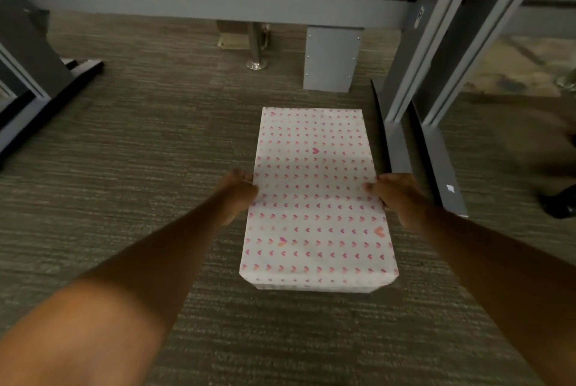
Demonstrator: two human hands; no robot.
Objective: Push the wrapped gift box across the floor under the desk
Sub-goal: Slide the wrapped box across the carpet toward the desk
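The fingers [247, 177] of the left hand [238, 195] curl over the left long side of the gift box [314, 198], and the thumb side presses flat on that edge. The right hand [399, 195] does the same on the right long side, with its fingertips just on top of the paper. So both hands hold the box between them, one on each side, about halfway along it. Both arms are bare and reach straight out.

The box is white with rows of small pink hearts. It lies flat on the grey-brown carpet [140, 167], with its long way pointing toward the desk. Its far end is near the grey desk frame [218, 5] but not yet under the low bar. A grey desk leg [414, 74] with a long flat foot stands just beside the box on the right. A small grey panel [332, 58] stands on the floor behind the box, apart from it. A shiny metal post [256, 52] is a bit to its left. Another desk leg [34, 74] is far off on the left side. A dark thing at the far right edge may be a shoe [558, 201], but it is too blurry to tell.
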